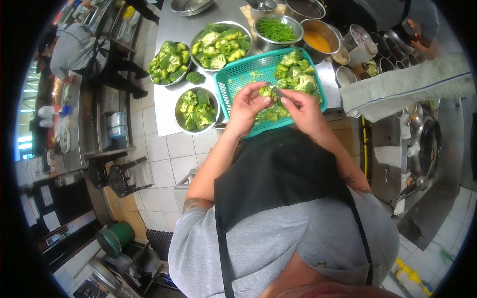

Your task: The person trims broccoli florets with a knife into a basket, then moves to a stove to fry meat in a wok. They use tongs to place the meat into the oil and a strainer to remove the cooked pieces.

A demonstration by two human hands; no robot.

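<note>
My left hand [246,110] is closed on a small broccoli floret [267,92], held above a teal plastic basket [233,75]. My right hand [307,110] grips a small knife [278,92], its short blade against or right beside the floret. Cut broccoli [298,73] is heaped along the basket's right side, and more pieces lie below my hands. Small green scraps are scattered on the basket's floor. Left of the basket, a steel bowl [178,119] holds florets. Two fuller bowls of broccoli [169,62] [221,44] stand behind it, with a loose broccoli head [196,77] between them.
A bowl of cut green vegetables [276,31] and a pot of orange liquid [317,41] stand behind the basket. Several containers crowd the right, beside a pale towel [407,87]. Another person [82,52] bends over a counter at far left. A dark stool [124,176] stands on the tiles.
</note>
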